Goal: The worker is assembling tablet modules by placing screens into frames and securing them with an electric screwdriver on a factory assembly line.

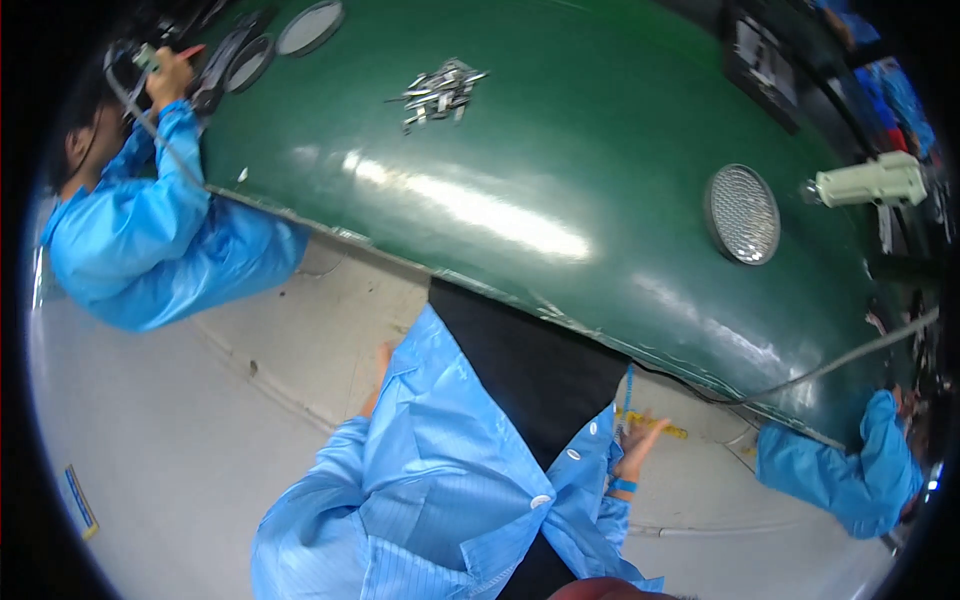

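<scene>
My right hand (642, 440) hangs beside my body below the table's front edge, its fingers stretched apart and nothing seen in it. A blue wrist strap (622, 487) circles that wrist, and a blue cord (628, 395) runs up close to the fingers. My left hand (385, 358) is down on the other side, mostly behind my light blue coat (430, 430); its fingers are hidden. Neither hand touches the green table (560, 150). On the tabletop, out ahead, lies a loose pile of small shiny metal parts (440, 92).
A round tray (743, 215) of small pieces lies at right, near a pale green power tool (870, 182) on a stand. Two round dishes (311, 28) sit at far left. Co-workers in blue coats sit left (150, 230) and right (850, 460). A grey cable (850, 355) crosses the right edge.
</scene>
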Tool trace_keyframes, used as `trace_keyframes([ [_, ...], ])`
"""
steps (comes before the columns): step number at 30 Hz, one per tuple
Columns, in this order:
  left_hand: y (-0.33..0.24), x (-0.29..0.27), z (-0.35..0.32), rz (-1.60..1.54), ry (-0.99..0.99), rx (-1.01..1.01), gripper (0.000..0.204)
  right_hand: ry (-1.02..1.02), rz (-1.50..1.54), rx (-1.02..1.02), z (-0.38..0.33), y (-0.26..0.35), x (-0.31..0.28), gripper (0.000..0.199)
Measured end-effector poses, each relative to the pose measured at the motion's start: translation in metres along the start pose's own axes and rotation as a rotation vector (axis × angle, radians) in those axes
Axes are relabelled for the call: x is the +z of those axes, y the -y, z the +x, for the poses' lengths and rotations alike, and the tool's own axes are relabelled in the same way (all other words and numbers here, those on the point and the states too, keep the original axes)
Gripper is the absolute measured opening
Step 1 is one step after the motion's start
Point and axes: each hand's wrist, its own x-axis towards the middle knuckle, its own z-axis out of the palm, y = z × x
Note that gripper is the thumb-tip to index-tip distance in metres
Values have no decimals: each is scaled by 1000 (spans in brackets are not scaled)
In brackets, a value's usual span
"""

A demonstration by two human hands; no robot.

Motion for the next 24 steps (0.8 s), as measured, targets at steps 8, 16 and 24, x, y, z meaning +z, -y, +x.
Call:
trace_keyframes([
  [8, -29, 91, -28, -134, 439, -39, 94, 505, -370, -175, 4, -6, 58, 97],
  [16, -54, 118, -67, -209, 671, -54, 94, 253, -241, -19, 33, -98, -43, 80],
  [24, -123, 256, -38, 101, 671, -275, 91, 135, -449, -196, -11, -18, 33, 47],
])
